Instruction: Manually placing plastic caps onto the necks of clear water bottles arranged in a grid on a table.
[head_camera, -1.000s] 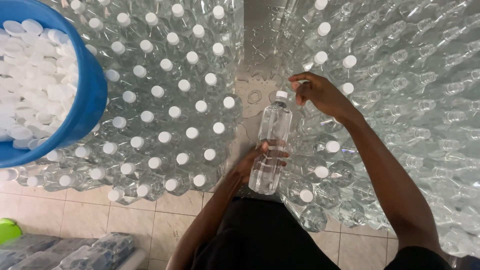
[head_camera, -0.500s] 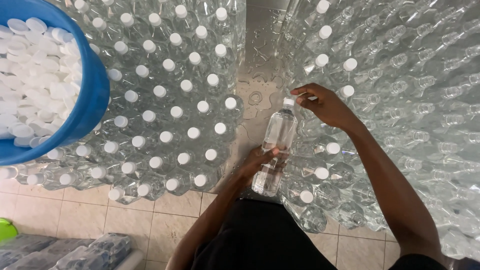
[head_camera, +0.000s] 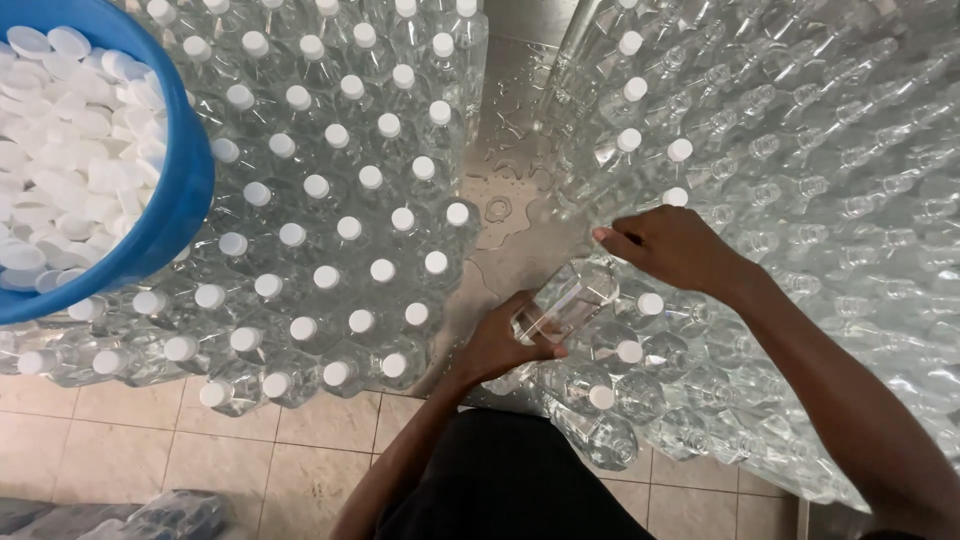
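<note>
The clear bottle (head_camera: 562, 303), upright in the air a second ago, now lies tipped between the two hands, low over the wet metal table (head_camera: 505, 150) and at the edge of the right-hand mass of bottles (head_camera: 800, 150). The left hand (head_camera: 505, 345) clamps its fingers round the bottle's base. The right hand (head_camera: 672, 245) sits at the neck, fingers curled over it; the cap that showed before is now hidden. Capped bottles (head_camera: 340, 230) stand packed to the left, beside a blue tub (head_camera: 185, 190) of white caps (head_camera: 60, 150).
</note>
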